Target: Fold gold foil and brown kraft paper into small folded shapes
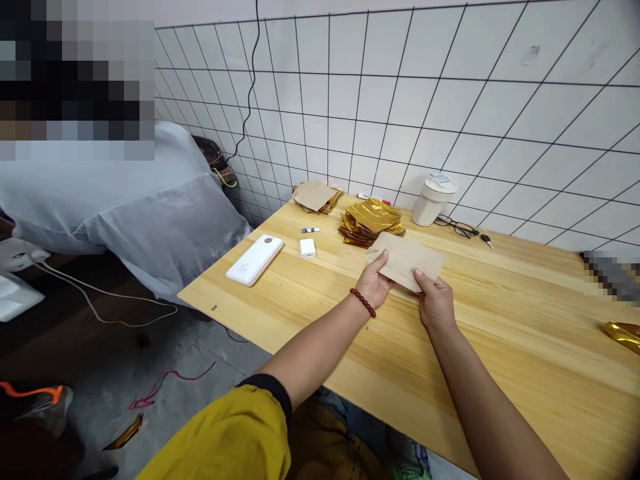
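Note:
A flat sheet of brown paper (pixel 407 259) is held over the wooden table in both of my hands. My left hand (pixel 375 280), with a red bead bracelet at the wrist, grips its left side, thumb on top. On the near right edge, my right hand (pixel 436 297) pinches the sheet, thumb also on top; the fingers beneath are mostly hidden. Just beyond the paper lies a stack of gold foil sheets (pixel 371 219). Farther left, another pile (pixel 316 195) has brown paper on top and gold foil under it.
A white power bank (pixel 255 260), a small white box (pixel 308 248) and a blue-and-white tube (pixel 311 230) lie left on the table (pixel 320 300). Along the tiled wall are a marker (pixel 374 199), a lidded cup (pixel 433 200), glasses (pixel 456 227) and a key (pixel 487 241). A person (pixel 110 193) is at left.

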Demonstrator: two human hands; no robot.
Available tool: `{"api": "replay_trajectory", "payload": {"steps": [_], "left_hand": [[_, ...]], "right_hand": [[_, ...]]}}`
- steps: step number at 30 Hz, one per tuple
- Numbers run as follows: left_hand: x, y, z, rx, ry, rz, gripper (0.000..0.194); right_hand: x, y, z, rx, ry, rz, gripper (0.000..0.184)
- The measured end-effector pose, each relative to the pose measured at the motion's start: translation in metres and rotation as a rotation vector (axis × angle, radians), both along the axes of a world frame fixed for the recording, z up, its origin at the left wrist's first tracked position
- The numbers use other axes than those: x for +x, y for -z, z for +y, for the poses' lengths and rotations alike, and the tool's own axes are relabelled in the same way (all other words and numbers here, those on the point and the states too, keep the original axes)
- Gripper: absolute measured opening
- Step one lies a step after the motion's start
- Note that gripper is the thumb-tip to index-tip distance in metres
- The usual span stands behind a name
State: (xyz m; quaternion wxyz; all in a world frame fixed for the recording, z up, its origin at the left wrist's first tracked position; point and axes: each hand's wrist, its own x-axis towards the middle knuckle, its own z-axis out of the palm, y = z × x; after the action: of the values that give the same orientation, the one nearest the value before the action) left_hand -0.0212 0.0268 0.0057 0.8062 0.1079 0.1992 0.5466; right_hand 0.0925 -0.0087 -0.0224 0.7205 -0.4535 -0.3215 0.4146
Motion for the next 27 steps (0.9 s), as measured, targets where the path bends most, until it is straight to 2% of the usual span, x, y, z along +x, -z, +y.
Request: {"api": "replay_trajectory", "payload": {"steps": [4, 9, 12, 17, 23, 27], "left_hand": [[0.009, 0.002, -0.011, 0.16, 0.026, 0.111, 0.029], [0.013, 0.007, -0.015, 0.193, 0.099, 0.18, 0.026], [0.008, 0.008, -0.006, 0.131, 0.063, 0.156, 0.024], [-0.006, 0.006, 0.016, -0.028, -0.138, 0.07, 0.017], [-0.015, 0.002, 0.026, -0.115, -0.169, 0.001, 0.01], [-0.017, -0.003, 0.025, -0.201, -0.168, -0.023, 0.015]], "right_hand": [[0.0, 0.003, -0.001, -0.004, -0.037, -0.089, 0.029], [0.001, 0.003, -0.001, -0.003, -0.058, -0.126, 0.03], [0.0, 0.003, 0.0, -0.044, -0.065, -0.2, 0.034], [-0.001, 0.001, 0.001, -0.109, -0.037, -0.225, 0.038], [0.002, 0.006, 0.003, -0.1, -0.031, -0.193, 0.035], [0.004, 0.008, 0.004, -0.109, 0.018, -0.18, 0.037]]}}
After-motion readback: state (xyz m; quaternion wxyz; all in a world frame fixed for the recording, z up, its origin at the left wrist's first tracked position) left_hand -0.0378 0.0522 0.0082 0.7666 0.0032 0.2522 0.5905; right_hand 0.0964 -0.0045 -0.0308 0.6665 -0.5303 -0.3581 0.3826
